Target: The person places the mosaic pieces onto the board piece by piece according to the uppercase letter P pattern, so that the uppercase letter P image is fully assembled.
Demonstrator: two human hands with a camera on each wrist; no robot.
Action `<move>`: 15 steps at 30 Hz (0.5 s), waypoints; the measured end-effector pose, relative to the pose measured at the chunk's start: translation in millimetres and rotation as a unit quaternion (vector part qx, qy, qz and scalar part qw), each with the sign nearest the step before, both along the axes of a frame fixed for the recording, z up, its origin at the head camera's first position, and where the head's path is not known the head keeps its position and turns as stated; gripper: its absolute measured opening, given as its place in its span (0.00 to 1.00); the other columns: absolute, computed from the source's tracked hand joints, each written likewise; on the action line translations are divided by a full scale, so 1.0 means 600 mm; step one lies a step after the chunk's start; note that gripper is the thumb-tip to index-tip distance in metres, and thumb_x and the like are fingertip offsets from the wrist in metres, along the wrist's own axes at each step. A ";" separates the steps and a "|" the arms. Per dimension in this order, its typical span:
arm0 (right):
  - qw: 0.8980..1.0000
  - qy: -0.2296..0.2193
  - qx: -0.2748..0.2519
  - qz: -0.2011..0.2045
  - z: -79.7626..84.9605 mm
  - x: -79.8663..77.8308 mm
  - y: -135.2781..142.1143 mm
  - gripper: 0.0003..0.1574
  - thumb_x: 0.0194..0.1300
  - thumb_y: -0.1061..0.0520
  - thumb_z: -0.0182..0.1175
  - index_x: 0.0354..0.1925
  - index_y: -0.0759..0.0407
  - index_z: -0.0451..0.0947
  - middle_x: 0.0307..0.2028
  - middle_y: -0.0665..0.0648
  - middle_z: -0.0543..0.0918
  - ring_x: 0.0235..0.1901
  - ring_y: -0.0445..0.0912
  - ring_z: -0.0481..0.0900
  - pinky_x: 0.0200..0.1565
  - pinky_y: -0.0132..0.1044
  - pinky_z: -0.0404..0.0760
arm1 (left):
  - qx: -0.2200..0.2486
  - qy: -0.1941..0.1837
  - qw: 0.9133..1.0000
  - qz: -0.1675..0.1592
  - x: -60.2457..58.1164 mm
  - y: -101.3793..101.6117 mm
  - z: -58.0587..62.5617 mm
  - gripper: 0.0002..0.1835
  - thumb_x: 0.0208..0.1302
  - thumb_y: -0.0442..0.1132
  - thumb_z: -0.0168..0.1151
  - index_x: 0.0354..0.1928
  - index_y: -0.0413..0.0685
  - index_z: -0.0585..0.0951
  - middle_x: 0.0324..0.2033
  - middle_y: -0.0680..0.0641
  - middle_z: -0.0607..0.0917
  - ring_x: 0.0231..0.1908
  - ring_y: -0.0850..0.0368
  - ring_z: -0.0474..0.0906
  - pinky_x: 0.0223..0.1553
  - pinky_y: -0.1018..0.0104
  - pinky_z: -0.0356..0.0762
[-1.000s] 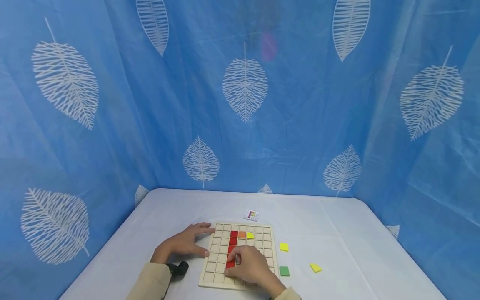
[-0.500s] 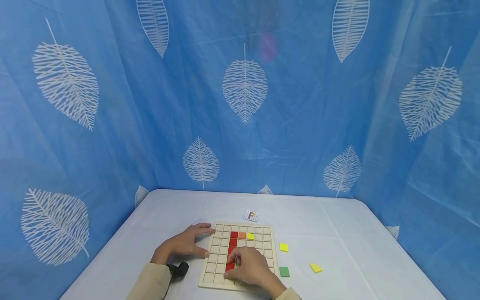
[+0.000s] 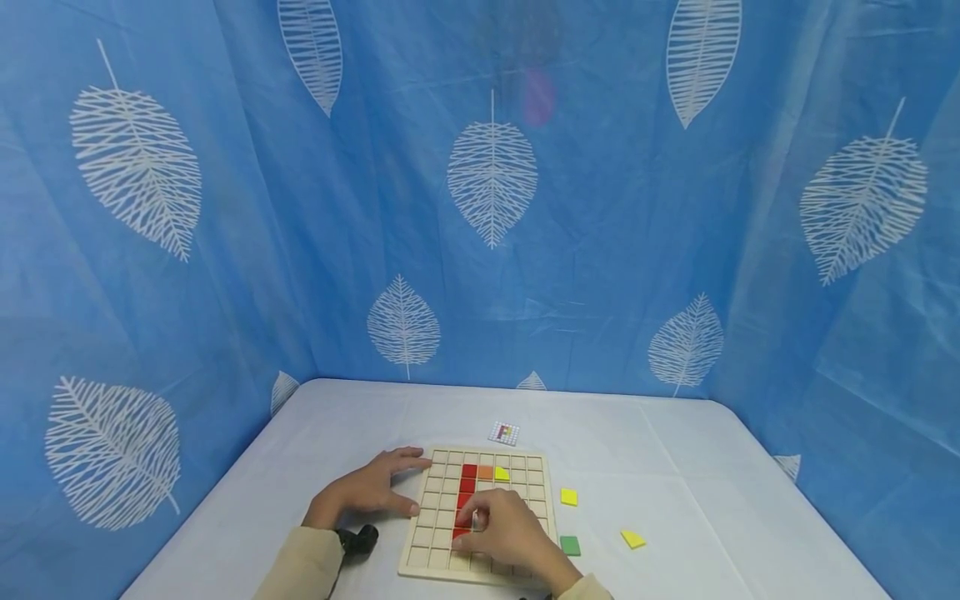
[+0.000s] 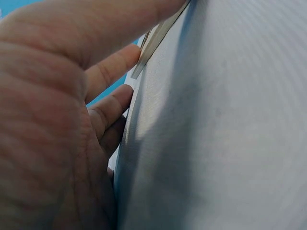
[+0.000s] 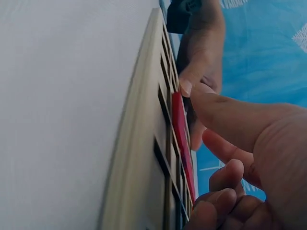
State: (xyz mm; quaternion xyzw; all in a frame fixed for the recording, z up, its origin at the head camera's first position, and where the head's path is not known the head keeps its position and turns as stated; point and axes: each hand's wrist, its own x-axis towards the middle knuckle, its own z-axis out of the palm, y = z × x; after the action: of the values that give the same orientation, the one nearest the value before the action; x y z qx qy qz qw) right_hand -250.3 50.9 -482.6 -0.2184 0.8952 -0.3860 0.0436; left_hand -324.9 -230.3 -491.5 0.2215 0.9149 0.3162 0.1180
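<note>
On the table a wooden grid board (image 3: 420, 560) holds a column of red square tiles (image 3: 468, 472), with an orange tile (image 3: 485, 472) and a yellow rounded-corner tile (image 3: 502, 473) beside the top one. My right hand (image 3: 504, 527) reaches over the column, thumb and index finger at the lowest red tile (image 3: 461, 532). In the right wrist view the thumb tip touches the near end of the red strip (image 5: 179, 120); its other fingers curl loosely. My left hand (image 3: 367, 486) lies spread at the board's left edge, index finger and thumb touching it.
A small pattern card (image 3: 504, 433) lies behind the board. To its right are a yellow square tile (image 3: 569, 497), a green square tile (image 3: 570, 546) and a yellow rounded-corner tile (image 3: 633, 539). A blue leaf-patterned curtain (image 3: 570, 275) surrounds the white table.
My right hand has shifted very slightly to the right, its fingers still about the lowest red tile. The left hand and the board have stayed in place.
</note>
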 end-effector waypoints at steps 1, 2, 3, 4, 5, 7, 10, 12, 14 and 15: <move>1.000 0.000 -0.002 0.001 0.001 0.000 0.002 0.12 0.49 0.43 0.78 0.31 0.40 0.85 0.19 0.43 0.74 0.19 0.37 0.67 0.20 0.31 0.63 | -0.001 0.001 1.000 -0.001 0.001 0.000 0.000 0.44 0.50 0.62 0.75 0.71 0.65 0.72 0.76 0.46 0.63 0.76 0.35 0.51 0.68 0.24 0.51; 1.000 -0.001 -0.002 0.001 0.002 -0.002 0.005 0.12 0.50 0.42 0.77 0.31 0.39 0.85 0.19 0.43 0.74 0.18 0.37 0.67 0.20 0.31 0.64 | -0.002 0.000 1.000 -0.002 0.001 0.000 0.000 0.44 0.50 0.62 0.75 0.71 0.64 0.72 0.76 0.46 0.62 0.76 0.34 0.51 0.68 0.24 0.51; 1.000 0.000 -0.004 0.002 0.004 -0.003 0.008 0.12 0.51 0.42 0.77 0.31 0.40 0.85 0.20 0.43 0.74 0.18 0.37 0.66 0.20 0.31 0.63 | -0.001 -0.001 1.000 -0.001 0.001 0.000 0.001 0.45 0.50 0.61 0.76 0.71 0.64 0.72 0.76 0.46 0.63 0.76 0.34 0.51 0.68 0.24 0.51; 1.000 0.001 -0.007 0.003 0.005 -0.004 0.011 0.11 0.52 0.42 0.77 0.32 0.40 0.85 0.20 0.43 0.74 0.17 0.37 0.66 0.19 0.31 0.63 | -0.001 -0.001 1.000 0.001 0.001 0.000 0.001 0.45 0.49 0.61 0.76 0.71 0.64 0.72 0.76 0.46 0.63 0.76 0.34 0.51 0.68 0.24 0.51; 1.000 0.004 -0.010 0.004 0.008 -0.005 0.015 0.11 0.53 0.43 0.76 0.32 0.41 0.85 0.20 0.43 0.74 0.17 0.37 0.65 0.19 0.30 0.63 | -0.001 -0.002 1.000 0.002 0.001 0.001 0.001 0.45 0.49 0.61 0.76 0.71 0.64 0.72 0.76 0.46 0.63 0.76 0.34 0.51 0.68 0.24 0.51; 1.000 0.010 -0.015 0.006 0.014 -0.008 0.023 0.11 0.55 0.43 0.75 0.34 0.43 0.86 0.21 0.43 0.74 0.16 0.36 0.63 0.19 0.30 0.63 | 0.001 -0.004 1.000 0.007 0.001 0.001 0.003 0.45 0.49 0.61 0.76 0.71 0.64 0.72 0.76 0.46 0.63 0.77 0.35 0.51 0.68 0.24 0.50; 1.000 0.021 -0.020 0.009 0.025 -0.012 0.039 0.12 0.58 0.44 0.73 0.37 0.46 0.86 0.22 0.43 0.73 0.17 0.36 0.63 0.20 0.30 0.64 | 0.005 -0.007 1.000 0.015 0.001 0.002 0.003 0.45 0.48 0.61 0.76 0.71 0.65 0.72 0.76 0.46 0.62 0.77 0.35 0.50 0.68 0.24 0.50; 0.999 0.027 -0.023 0.017 0.033 -0.013 0.052 0.12 0.60 0.45 0.72 0.40 0.48 0.86 0.24 0.43 0.73 0.19 0.35 0.63 0.21 0.30 0.65 | 0.009 -0.009 1.000 0.015 0.000 0.003 0.002 0.46 0.47 0.61 0.77 0.71 0.64 0.72 0.76 0.46 0.62 0.77 0.35 0.50 0.69 0.24 0.50; 0.999 0.031 -0.030 0.030 0.042 -0.012 0.066 0.14 0.61 0.45 0.71 0.42 0.50 0.86 0.25 0.44 0.73 0.20 0.35 0.64 0.22 0.29 0.67 | 0.013 -0.012 1.000 0.012 0.001 0.003 0.001 0.46 0.48 0.60 0.77 0.71 0.63 0.72 0.76 0.45 0.62 0.77 0.35 0.50 0.69 0.25 0.49; 0.998 0.034 -0.033 0.037 0.046 -0.012 0.074 0.15 0.62 0.45 0.70 0.43 0.51 0.86 0.25 0.44 0.73 0.21 0.34 0.64 0.23 0.29 0.67 | 0.016 -0.014 1.000 0.011 0.002 0.003 0.001 0.46 0.48 0.60 0.77 0.71 0.63 0.72 0.76 0.45 0.62 0.77 0.34 0.49 0.69 0.25 0.49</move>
State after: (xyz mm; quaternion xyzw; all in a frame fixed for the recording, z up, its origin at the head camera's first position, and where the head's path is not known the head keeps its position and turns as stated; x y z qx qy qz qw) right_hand -257.4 95.4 -454.9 -0.2656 0.8743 -0.4058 0.0202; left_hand -323.9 -228.7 -490.7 0.2088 0.9104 0.3350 0.1236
